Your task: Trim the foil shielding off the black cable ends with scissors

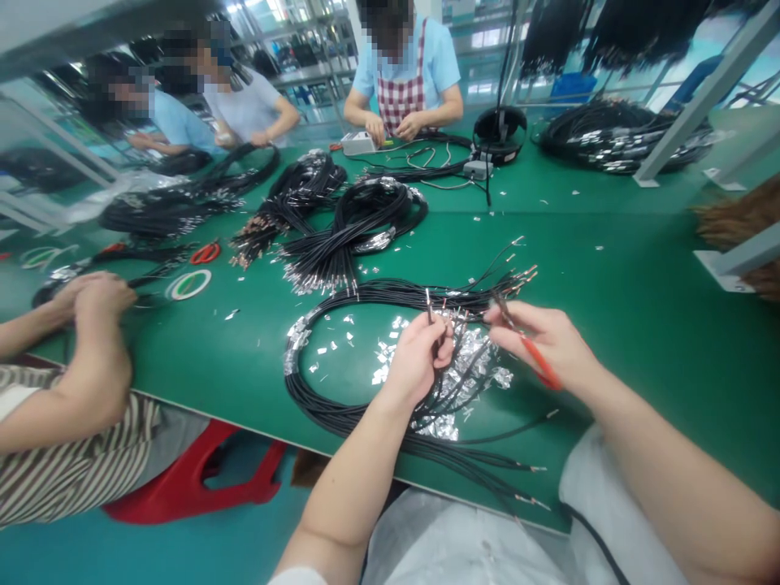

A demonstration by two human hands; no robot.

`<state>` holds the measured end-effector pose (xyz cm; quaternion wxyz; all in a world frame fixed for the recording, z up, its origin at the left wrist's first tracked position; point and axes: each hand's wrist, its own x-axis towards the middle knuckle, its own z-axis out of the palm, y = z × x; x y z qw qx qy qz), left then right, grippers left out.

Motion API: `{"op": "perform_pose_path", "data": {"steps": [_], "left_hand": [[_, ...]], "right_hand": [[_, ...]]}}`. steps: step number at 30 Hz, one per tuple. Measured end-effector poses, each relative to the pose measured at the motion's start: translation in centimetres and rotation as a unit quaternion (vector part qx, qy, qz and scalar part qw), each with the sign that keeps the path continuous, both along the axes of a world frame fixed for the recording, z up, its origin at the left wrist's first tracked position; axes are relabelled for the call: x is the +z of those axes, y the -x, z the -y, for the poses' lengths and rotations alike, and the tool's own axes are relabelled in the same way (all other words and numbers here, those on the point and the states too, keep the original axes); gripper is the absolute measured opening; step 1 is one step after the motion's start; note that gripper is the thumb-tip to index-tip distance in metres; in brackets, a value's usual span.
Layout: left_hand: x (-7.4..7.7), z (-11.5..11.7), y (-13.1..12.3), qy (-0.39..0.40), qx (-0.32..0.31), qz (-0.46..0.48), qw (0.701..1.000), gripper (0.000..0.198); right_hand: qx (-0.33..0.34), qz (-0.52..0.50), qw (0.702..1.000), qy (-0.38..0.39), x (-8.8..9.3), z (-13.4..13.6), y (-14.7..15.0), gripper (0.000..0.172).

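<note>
My left hand is closed around a black cable, whose stripped silvery end points up above the fingers. In my right hand is a pair of orange-handled scissors, the dark blades pointing up and left, a little to the right of that cable end. Both hands are above a looped bundle of black cables lying on the green table. Under them, a pile of silver foil scraps spreads among the loose cable ends.
More black cable bundles lie farther back, near a white tape roll and red loops. A co-worker's hands rest at left; another person works opposite. A metal post rises at right. A red stool stands below.
</note>
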<state>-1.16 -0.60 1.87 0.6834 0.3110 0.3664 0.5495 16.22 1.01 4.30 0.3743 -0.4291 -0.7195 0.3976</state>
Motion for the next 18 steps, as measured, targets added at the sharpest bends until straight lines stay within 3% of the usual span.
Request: {"op": "perform_pose_path", "data": {"steps": [2,4,11,18], "left_hand": [[0.3,0.0,0.2,0.0,-0.012,0.016,1.0,0.013],[0.6,0.1,0.3,0.001,-0.022,0.024,0.999,0.012],[0.9,0.6,0.2,-0.004,-0.026,0.019,0.999,0.016],[0.7,0.7,0.0,0.0,-0.014,0.02,1.0,0.017]], "right_hand": [[0.117,0.02,0.987,0.112,0.5,0.2,-0.5,0.024],[0.185,0.023,0.962,0.201,0.5,0.4,-0.4,0.035],[0.196,-0.053,0.943,0.265,-0.3,0.6,0.7,0.034],[0.24,-0.115,0.909,0.322,-1.2,0.1,0.4,0.044]]}}
